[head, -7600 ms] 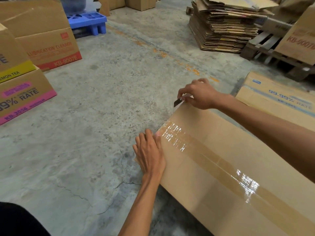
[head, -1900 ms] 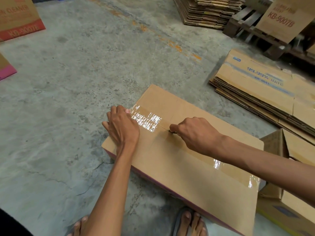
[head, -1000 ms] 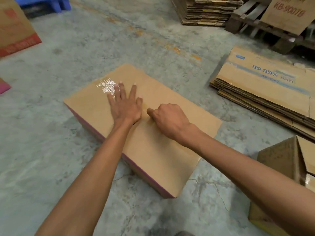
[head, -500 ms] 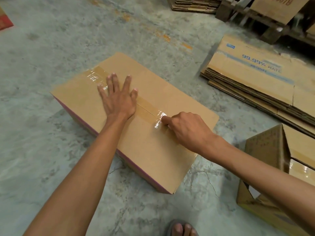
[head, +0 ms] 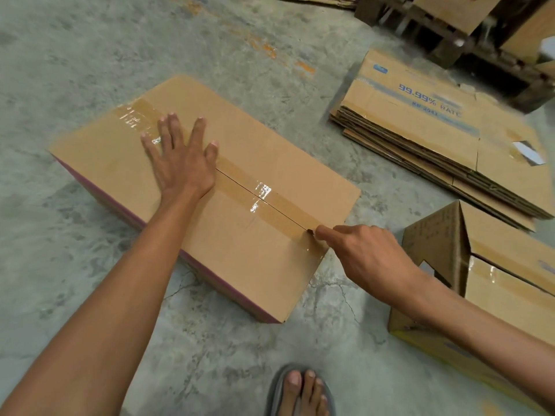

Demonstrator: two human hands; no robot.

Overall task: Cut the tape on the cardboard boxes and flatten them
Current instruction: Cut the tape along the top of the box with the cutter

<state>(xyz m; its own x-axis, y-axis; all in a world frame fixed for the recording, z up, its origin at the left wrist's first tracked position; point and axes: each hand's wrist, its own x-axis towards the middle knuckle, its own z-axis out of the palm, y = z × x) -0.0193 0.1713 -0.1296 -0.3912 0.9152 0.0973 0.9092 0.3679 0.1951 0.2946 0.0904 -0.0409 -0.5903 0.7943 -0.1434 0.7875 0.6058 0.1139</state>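
Fingers [head: 168, 127] of the left hand [head: 183, 163] lie straight and spread, pressed flat on the top of a long brown cardboard box [head: 120, 163], with the thumb alongside the middle seam. Across from them, the fingers [head: 330, 232] of the right hand [head: 368, 256] are clenched round a small dark blade [head: 309, 231], of which only the tip shows (the rest is hidden inside the grip). That tip touches a strip of glossy brown packing tape [head: 240, 183] near the box's right end, just short of the edge.

The tape runs lengthwise along the middle of the box top, from the far left end under the left hand to the near right end. A thin dark slit follows its centre from beside the left thumb to the blade tip; past the tip a short stretch of tape looks whole. Light glints on the tape halfway between the two hands.

The box lies flat on a grey concrete floor [head: 90, 55], with a pink band along its lower side. Right of it stands a second brown cardboard box [head: 510, 283], tilted, its taped face up. Beyond that lies a stack of flattened cardboard sheets [head: 405, 121] with blue "99.99% RATE" print, and behind the stack a dark wooden pallet [head: 444, 46] carries more cartons. A foot in a grey sandal [head: 300, 391] rests on the floor at the bottom edge, well apart from the taped box.
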